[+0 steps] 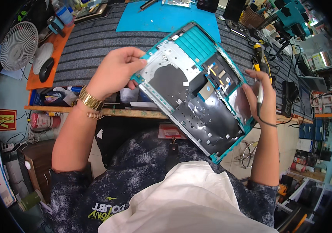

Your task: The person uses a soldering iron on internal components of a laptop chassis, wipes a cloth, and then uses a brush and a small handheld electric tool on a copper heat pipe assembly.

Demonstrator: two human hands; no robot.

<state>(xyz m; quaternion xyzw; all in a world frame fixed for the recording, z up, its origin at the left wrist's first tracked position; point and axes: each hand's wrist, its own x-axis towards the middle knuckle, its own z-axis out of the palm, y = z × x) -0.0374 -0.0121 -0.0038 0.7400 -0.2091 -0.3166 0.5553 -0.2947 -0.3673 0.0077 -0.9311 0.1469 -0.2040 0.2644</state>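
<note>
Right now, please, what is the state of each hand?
Left hand: closed, holding a corner of the laptop shell.
Right hand: closed around a slim pale tool, at the shell's right side; whether it grips the shell too cannot be told.

Ribbed grey workbench [92, 46], pale tiled floor [286, 144], bluish wall [7, 98]

I'm in what looks like an electronics repair workshop. The stripped teal-and-black laptop shell [166, 83] in my left hand [121, 70] says so, as does the corded pen-like tool [260, 95] in my right hand [265, 95]. My ribbed grey surface [84, 56] carries a blue work mat [140, 19], yellow-and-black hand tools [264, 58] and tangled cables [293, 64]; a teal microscope-like instrument [291, 16] stands at the far right, and small blue drawers [310, 131] sit beyond.
</note>
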